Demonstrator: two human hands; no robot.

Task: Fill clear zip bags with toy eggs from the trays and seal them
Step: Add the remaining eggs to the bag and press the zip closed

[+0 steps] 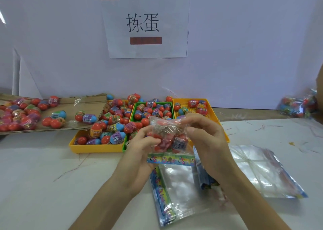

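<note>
Holding: both hands grip one clear zip bag [168,133] in the air, just in front of the trays and above the table [52,177].
Left hand: the left hand [139,142] has its fingers curled round the bag's left side, closed on the plastic.
Right hand: the right hand [208,137] pinches the bag's upper right corner between thumb and fingers.
Contents: several toy eggs [180,141], red and blue, bunch in the middle of the bag.
Bag edge: the printed strip [171,159] faces the person, at the lower edge of the bag; whether the zip is pressed shut I cannot tell.
Supply: the left yellow tray [96,148], green tray [153,104] and right yellow tray [212,111] hold loose eggs; more lie on a cardboard sheet [90,104] at the left.
Spares: empty bags [180,186] lie flat on the table under the hands.
Done pile: filled bags [297,105] sit at the far right, well apart.
Step, as I judge it: closing or checking the seal of this bag.
Risk, spill: if the zip end hangs down and is not fully closed, the eggs' weight could push it open and drop them onto the spares.
Risk, partial seal: slick, crumpled film may let the fingers skip part of the zip, leaving a gap.
Risk, pinched egg: an egg riding near the strip could block the closure.
Risk, slip: a corner pinch alone may lose the bag if the left hand lets go.
</note>
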